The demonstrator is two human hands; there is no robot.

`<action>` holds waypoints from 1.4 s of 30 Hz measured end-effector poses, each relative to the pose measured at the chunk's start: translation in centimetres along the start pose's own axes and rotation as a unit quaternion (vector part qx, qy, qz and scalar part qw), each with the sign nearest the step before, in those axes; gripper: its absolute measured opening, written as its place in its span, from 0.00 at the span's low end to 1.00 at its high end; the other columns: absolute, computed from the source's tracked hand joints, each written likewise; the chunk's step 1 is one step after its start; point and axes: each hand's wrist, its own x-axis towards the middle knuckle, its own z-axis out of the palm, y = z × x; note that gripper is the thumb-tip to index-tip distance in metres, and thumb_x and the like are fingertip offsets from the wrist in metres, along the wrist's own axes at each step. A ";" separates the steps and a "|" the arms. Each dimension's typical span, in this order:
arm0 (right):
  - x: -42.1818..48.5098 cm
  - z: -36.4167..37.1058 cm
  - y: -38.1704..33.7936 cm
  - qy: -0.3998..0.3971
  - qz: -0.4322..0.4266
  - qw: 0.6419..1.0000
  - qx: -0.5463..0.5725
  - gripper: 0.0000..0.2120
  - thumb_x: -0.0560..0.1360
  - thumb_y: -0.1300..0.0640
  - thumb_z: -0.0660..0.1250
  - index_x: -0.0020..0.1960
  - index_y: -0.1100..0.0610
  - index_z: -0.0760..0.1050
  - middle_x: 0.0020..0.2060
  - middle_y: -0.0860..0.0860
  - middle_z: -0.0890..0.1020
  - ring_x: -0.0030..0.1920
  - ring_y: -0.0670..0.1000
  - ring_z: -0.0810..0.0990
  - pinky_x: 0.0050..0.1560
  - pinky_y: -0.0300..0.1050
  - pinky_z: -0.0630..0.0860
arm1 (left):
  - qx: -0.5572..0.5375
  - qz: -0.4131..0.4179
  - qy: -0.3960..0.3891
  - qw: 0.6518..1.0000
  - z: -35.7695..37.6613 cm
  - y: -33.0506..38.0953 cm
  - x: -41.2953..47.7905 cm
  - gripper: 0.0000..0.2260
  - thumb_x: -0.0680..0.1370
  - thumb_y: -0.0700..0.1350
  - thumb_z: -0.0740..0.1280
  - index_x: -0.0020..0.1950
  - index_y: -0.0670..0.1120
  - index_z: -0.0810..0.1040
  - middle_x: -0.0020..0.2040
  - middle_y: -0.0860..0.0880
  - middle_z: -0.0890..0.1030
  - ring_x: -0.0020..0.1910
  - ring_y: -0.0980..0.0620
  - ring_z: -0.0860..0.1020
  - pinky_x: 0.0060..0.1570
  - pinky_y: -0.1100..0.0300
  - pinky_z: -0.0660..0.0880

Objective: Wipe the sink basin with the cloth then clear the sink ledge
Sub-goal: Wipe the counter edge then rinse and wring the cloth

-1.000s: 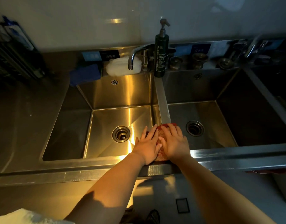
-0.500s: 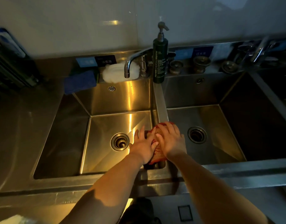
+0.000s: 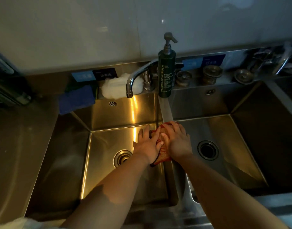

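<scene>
A red-orange cloth [image 3: 163, 152] lies draped over the steel divider [image 3: 165, 109] between two sink basins. My left hand [image 3: 147, 147] presses on its left side, over the left basin [image 3: 109, 162], fingers spread. My right hand [image 3: 177, 142] presses on its right side, fingers over the cloth's far end. Most of the cloth is hidden under both hands. On the back ledge stand a dark green pump bottle [image 3: 165, 73], a white cloth wad [image 3: 115, 87] and a blue cloth [image 3: 76, 100].
A chrome tap [image 3: 138, 78] arches over the left basin. Three metal drain strainers [image 3: 211, 75] sit on the ledge behind the right basin [image 3: 224, 146]. Each basin has a round drain. A further sink and tap lie at far right [image 3: 284, 60].
Both hands have slid the cloth away from me along the divider, from the near rim toward the middle. The camera has tilted down and moved closer.
</scene>
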 end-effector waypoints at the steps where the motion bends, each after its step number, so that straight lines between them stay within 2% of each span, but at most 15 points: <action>1: 0.6 0.0 -0.1 0.000 0.003 1.000 0.002 0.20 0.80 0.46 0.53 0.71 0.47 0.63 0.72 0.48 0.62 0.72 0.51 0.55 0.68 0.55 0.60 | 0.003 -0.001 0.002 1.000 -0.2 -0.1 0.6 0.26 0.80 0.60 0.50 0.76 0.61 0.44 0.77 0.52 0.41 0.75 0.42 0.42 0.70 0.37 0.57; 4: 2.3 0.0 -0.1 0.004 0.003 1.000 -0.001 0.20 0.80 0.46 0.53 0.71 0.48 0.63 0.71 0.48 0.62 0.72 0.52 0.55 0.66 0.54 0.60 | -0.005 -0.008 0.012 1.000 -0.8 -0.5 2.1 0.26 0.80 0.60 0.51 0.76 0.61 0.46 0.77 0.48 0.47 0.75 0.42 0.47 0.69 0.40 0.59; 8: 4.8 0.2 0.1 0.024 -0.013 1.000 0.008 0.19 0.80 0.46 0.54 0.69 0.48 0.65 0.70 0.48 0.64 0.70 0.51 0.57 0.64 0.52 0.61 | -0.064 0.012 0.020 0.998 -1.4 -1.0 3.1 0.27 0.81 0.58 0.51 0.77 0.57 0.45 0.76 0.47 0.55 0.73 0.44 0.56 0.69 0.49 0.61; 12: 6.4 0.6 0.4 0.044 -0.022 0.999 0.019 0.19 0.79 0.45 0.53 0.68 0.47 0.66 0.68 0.49 0.65 0.69 0.52 0.58 0.63 0.55 0.62 | -0.077 0.049 0.015 0.996 -1.8 -2.3 3.2 0.32 0.80 0.55 0.57 0.77 0.52 0.43 0.77 0.48 0.51 0.74 0.45 0.55 0.71 0.52 0.58; 17: 6.3 0.7 0.4 0.062 -0.026 0.997 0.023 0.17 0.79 0.44 0.53 0.65 0.47 0.68 0.65 0.48 0.67 0.66 0.52 0.60 0.59 0.54 0.63 | -0.064 0.061 0.002 0.996 -1.4 -2.9 3.0 0.39 0.77 0.51 0.66 0.77 0.53 0.41 0.78 0.49 0.48 0.75 0.46 0.53 0.71 0.52 0.59; 22: 4.9 0.5 -0.3 0.054 -0.005 0.998 0.009 0.16 0.78 0.44 0.55 0.63 0.48 0.69 0.64 0.49 0.67 0.67 0.52 0.61 0.60 0.56 0.64 | -0.056 0.050 0.025 0.997 -0.4 -2.1 2.2 0.42 0.75 0.49 0.68 0.77 0.50 0.40 0.78 0.48 0.49 0.74 0.44 0.56 0.71 0.51 0.60; 30: 0.0 0.0 -0.6 0.035 0.010 0.999 -0.019 0.16 0.79 0.45 0.55 0.63 0.50 0.68 0.62 0.50 0.68 0.64 0.53 0.63 0.59 0.58 0.69 | -0.040 0.034 0.022 0.998 1.5 -1.0 -1.6 0.44 0.74 0.49 0.69 0.77 0.52 0.39 0.77 0.52 0.46 0.72 0.44 0.58 0.68 0.48 0.66; 34: -2.9 -0.2 -0.5 0.038 0.000 0.999 -0.007 0.16 0.79 0.46 0.56 0.62 0.51 0.69 0.62 0.51 0.69 0.63 0.54 0.65 0.58 0.56 0.69 | -0.031 0.028 0.017 0.999 2.2 -0.2 -4.4 0.42 0.75 0.50 0.69 0.77 0.52 0.41 0.76 0.51 0.47 0.72 0.44 0.58 0.66 0.46 0.67; 39: -5.8 -0.1 -0.4 0.026 0.001 0.999 -0.024 0.17 0.79 0.45 0.54 0.64 0.52 0.68 0.63 0.52 0.69 0.63 0.54 0.65 0.58 0.56 0.69 | -0.049 0.022 0.049 0.997 2.6 0.4 -7.1 0.34 0.77 0.50 0.65 0.77 0.52 0.49 0.75 0.48 0.52 0.71 0.43 0.60 0.66 0.48 0.66; 42: -7.6 0.0 -0.4 0.016 -0.004 0.999 -0.049 0.17 0.80 0.45 0.53 0.64 0.51 0.68 0.63 0.52 0.68 0.62 0.54 0.65 0.57 0.55 0.70 | -0.035 0.008 0.046 0.998 2.8 0.5 -8.8 0.33 0.77 0.51 0.65 0.77 0.53 0.50 0.76 0.47 0.51 0.72 0.42 0.59 0.66 0.48 0.66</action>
